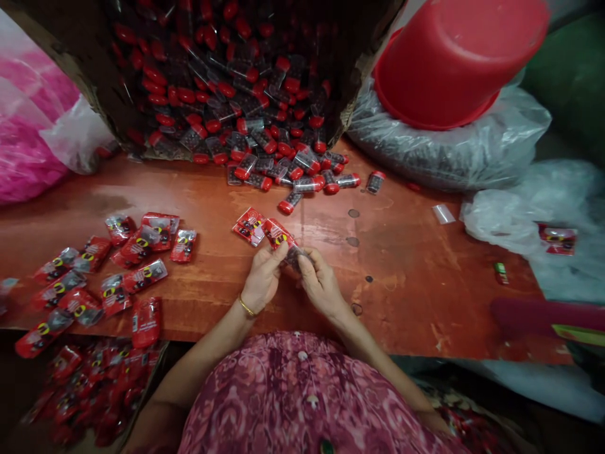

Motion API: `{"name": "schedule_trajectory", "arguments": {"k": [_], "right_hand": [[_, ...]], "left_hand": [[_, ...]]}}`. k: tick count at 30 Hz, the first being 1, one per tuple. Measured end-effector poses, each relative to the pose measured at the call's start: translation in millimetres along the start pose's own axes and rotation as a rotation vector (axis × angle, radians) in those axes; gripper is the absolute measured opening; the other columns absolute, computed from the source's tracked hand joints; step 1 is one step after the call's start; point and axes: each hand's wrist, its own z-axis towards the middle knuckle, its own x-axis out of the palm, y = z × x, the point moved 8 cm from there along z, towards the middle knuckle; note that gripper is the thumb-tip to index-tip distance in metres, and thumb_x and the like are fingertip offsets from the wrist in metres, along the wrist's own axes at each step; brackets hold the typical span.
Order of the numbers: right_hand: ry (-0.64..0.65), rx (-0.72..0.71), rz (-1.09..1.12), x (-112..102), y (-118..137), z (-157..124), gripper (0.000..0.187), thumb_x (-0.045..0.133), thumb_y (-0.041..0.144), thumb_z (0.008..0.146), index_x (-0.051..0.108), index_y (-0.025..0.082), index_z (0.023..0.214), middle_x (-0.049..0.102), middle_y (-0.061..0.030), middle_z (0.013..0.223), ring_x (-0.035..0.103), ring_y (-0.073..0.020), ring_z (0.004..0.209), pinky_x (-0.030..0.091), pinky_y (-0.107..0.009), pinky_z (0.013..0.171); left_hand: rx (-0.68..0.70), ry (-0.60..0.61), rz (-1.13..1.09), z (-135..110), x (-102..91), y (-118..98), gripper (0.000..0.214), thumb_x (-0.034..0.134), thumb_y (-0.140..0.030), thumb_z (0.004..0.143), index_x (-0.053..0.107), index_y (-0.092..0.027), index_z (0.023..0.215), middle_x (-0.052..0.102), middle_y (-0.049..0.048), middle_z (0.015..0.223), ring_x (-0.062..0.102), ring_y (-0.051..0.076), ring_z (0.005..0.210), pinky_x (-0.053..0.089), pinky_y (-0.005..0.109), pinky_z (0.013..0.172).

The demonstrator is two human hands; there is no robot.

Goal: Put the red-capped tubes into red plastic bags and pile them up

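Between my fingertips is a small red printed sleeve (278,234). My left hand (263,280), with a gold bangle at the wrist, pinches its near left edge. My right hand (322,284) is closed on the near end, where a dark, clear-walled tube (293,257) shows; how far it sits inside the sleeve is hidden by my fingers. Flat on the table just beyond my left hand lie red printed sleeves (249,227). A single red-capped tube (290,203) of dark beads rests past my fingertips.
A cardboard box (101,94) on its side spills many red-capped tubes onto the wooden table (401,302). Filled red packets (135,246) lie at left, above a box of more packets (89,397). A red bucket (454,63) stands on a plastic bag (425,151) at back right.
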Motion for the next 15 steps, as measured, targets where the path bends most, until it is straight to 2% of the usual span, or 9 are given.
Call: {"name": "schedule_trajectory", "arguments": {"k": [2,4,9,12,15], "right_hand": [[0.045,0.063,0.123,5.0,-4.8,-0.6,0.033,0.046,0.049,0.085,0.049,0.020,0.101,0.052,0.0046,0.066,0.043,-0.0070,0.043,0.041,-0.021,0.043],[0.037,0.101,0.218,6.0,-6.9,-2.1,0.036,0.052,0.052,0.080,0.048,0.021,0.097,0.052,0.0058,0.063,0.040,-0.0056,0.038,0.040,-0.021,0.040],[-0.132,0.074,0.131,-6.3,-2.9,-3.1,0.028,0.058,0.046,0.077,0.050,0.020,0.083,0.045,0.0089,0.050,0.035,-0.0052,0.035,0.030,-0.018,0.035],[-0.143,0.093,0.170,-7.0,-4.7,1.5,0.027,0.060,0.045,0.074,0.047,0.021,0.078,0.046,0.0094,0.047,0.035,-0.0056,0.034,0.029,-0.018,0.033],[-0.128,0.125,0.272,-6.8,-9.4,7.4,0.033,0.068,0.043,0.066,0.046,0.022,0.079,0.052,0.0092,0.050,0.042,-0.0066,0.036,0.035,-0.018,0.035]], "left_hand": [[-0.007,-0.049,-0.002,2.5,-5.9,-0.8,0.031,0.076,-0.038,0.057,0.063,-0.015,0.072,0.064,-0.0009,0.066,0.053,0.008,0.056,0.040,0.021,0.053],[-0.012,-0.067,-0.005,3.8,-7.9,0.5,0.033,0.079,-0.037,0.054,0.062,-0.015,0.072,0.064,-0.0011,0.066,0.053,0.008,0.056,0.038,0.020,0.051],[-0.008,0.009,0.054,-0.4,4.1,8.9,0.032,0.079,-0.039,0.053,0.063,-0.014,0.064,0.061,-0.0007,0.060,0.051,0.008,0.054,0.040,0.020,0.052],[-0.040,0.051,0.058,-3.8,9.3,13.4,0.033,0.075,-0.043,0.058,0.063,-0.014,0.063,0.058,-0.0009,0.055,0.048,0.008,0.049,0.038,0.021,0.048],[-0.096,0.087,0.002,-5.2,7.8,15.8,0.033,0.075,-0.044,0.059,0.063,-0.014,0.066,0.057,-0.0008,0.055,0.047,0.009,0.048,0.038,0.022,0.047]]}}
